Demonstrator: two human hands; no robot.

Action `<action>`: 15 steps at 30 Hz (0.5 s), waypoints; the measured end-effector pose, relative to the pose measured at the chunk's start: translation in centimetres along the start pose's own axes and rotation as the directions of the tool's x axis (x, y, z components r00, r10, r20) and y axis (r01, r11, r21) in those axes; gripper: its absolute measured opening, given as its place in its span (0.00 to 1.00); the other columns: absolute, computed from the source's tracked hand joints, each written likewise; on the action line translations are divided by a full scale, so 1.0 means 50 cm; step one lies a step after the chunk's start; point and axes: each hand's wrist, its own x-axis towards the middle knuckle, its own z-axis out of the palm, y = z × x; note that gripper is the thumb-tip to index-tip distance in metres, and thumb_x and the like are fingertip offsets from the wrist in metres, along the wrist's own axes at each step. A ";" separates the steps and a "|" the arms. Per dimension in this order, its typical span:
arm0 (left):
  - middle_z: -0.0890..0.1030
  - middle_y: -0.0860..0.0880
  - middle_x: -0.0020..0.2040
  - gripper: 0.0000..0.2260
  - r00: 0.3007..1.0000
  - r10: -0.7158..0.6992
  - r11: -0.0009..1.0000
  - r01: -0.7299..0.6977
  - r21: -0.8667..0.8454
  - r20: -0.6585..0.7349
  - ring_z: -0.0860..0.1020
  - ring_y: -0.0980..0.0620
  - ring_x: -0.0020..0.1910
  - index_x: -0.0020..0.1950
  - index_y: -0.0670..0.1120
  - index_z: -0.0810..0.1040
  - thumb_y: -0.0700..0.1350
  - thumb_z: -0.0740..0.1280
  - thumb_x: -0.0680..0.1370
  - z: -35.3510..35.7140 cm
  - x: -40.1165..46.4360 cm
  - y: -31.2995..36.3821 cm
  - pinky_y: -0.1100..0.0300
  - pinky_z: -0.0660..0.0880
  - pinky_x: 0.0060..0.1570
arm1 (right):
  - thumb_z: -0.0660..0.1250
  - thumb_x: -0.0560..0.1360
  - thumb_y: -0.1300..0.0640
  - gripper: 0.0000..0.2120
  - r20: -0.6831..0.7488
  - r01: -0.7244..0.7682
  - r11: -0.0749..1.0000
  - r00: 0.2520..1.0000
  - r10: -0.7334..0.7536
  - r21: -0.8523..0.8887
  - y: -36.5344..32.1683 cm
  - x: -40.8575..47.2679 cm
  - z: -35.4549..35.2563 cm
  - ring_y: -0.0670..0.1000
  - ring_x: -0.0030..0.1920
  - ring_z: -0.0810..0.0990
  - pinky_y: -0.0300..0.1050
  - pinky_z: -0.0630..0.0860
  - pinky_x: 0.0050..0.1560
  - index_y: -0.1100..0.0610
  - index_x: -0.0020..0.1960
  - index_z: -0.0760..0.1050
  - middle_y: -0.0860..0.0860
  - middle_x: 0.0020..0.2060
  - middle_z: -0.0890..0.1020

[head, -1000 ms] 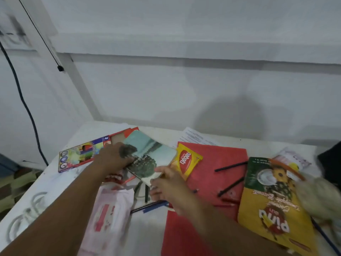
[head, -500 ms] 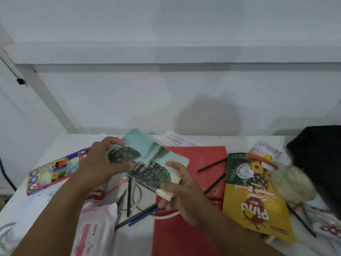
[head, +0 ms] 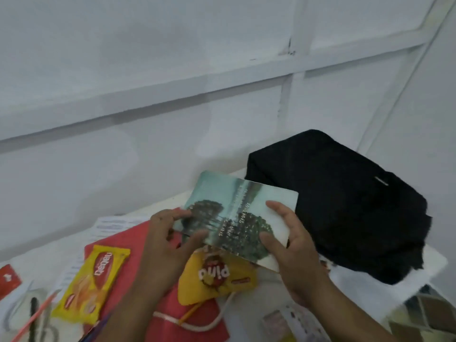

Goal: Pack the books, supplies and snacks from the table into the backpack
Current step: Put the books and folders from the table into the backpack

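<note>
Both hands hold a thin book (head: pixel 237 213) with a pale teal cover and dark trees, lifted above the table. My left hand (head: pixel 167 243) grips its left edge, thumb on the cover. My right hand (head: pixel 291 245) grips its right lower corner, thumb and fingers on the cover. The black backpack (head: pixel 345 206) lies on the table just right of and behind the book, and its opening cannot be seen. Under the book lies a yellow snack bag (head: pixel 217 277). A smaller yellow snack packet (head: pixel 93 282) lies to the left on a red folder (head: pixel 138 238).
The white table (head: pixel 266 292) carries printed papers (head: pixel 111 223), a pink pencil (head: pixel 32 317), a red card (head: pixel 8 280) at the left edge, a white cord (head: pixel 197 324) and a small packet (head: pixel 291 319) near the front. A white wall stands close behind. The table's right edge ends beside the backpack.
Both hands have lifted the teal book off the table and carried it right, toward the black backpack. The view has swung right, so the backpack now shows in full.
</note>
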 end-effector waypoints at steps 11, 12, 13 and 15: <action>0.80 0.57 0.51 0.18 0.913 0.215 0.975 -0.183 -0.123 0.347 0.80 0.59 0.53 0.62 0.61 0.72 0.44 0.71 0.78 0.482 -0.010 0.253 0.65 0.78 0.50 | 0.67 0.79 0.54 0.23 -0.502 -0.018 0.972 0.858 -0.105 -0.235 -0.006 -0.086 -0.507 0.23 0.64 0.62 0.41 0.63 0.64 0.31 0.65 0.67 0.20 0.62 0.66; 0.80 0.58 0.51 0.17 0.891 0.254 0.967 -0.234 -0.097 0.377 0.79 0.59 0.53 0.61 0.60 0.73 0.45 0.72 0.77 0.517 -0.016 0.267 0.65 0.77 0.52 | 0.67 0.79 0.56 0.23 -0.531 -0.031 0.975 0.842 -0.092 -0.218 -0.003 -0.090 -0.543 0.22 0.63 0.62 0.42 0.63 0.65 0.30 0.64 0.68 0.19 0.61 0.67; 0.80 0.60 0.51 0.15 0.862 0.294 0.954 -0.292 -0.069 0.414 0.79 0.60 0.54 0.60 0.59 0.75 0.47 0.73 0.76 0.551 -0.021 0.278 0.66 0.76 0.53 | 0.67 0.79 0.56 0.23 -0.561 -0.044 0.979 0.824 -0.077 -0.199 0.001 -0.093 -0.576 0.23 0.63 0.63 0.43 0.63 0.66 0.30 0.63 0.68 0.19 0.60 0.67; 0.78 0.63 0.56 0.18 0.786 0.338 0.917 -0.399 0.006 0.518 0.75 0.64 0.58 0.62 0.57 0.77 0.55 0.74 0.73 0.611 -0.031 0.296 0.68 0.72 0.58 | 0.67 0.79 0.56 0.24 -0.606 -0.057 0.983 0.793 -0.061 -0.173 0.010 -0.098 -0.632 0.33 0.66 0.67 0.47 0.65 0.68 0.29 0.63 0.68 0.23 0.62 0.68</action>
